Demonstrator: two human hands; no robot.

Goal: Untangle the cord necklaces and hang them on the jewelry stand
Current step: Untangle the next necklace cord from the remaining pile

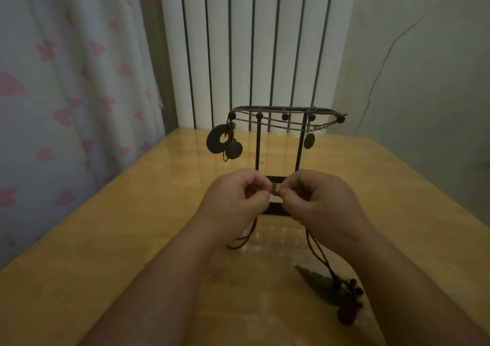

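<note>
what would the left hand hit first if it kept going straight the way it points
Probably the base of the jewelry stand, just beyond the left hand, which pinches the cord beside the right hand. Depth is unclear, so that's a guess.

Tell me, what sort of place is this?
Most likely a room in a home, perhaps a bedroom: a pale curtain printed with pink hearts hangs at the left, and a glossy wooden table carries a small jewelry stand hung with necklaces.

Wooden table [132, 239], heart-print curtain [66, 80], white radiator [252, 49], cracked wall [424, 67]
</note>
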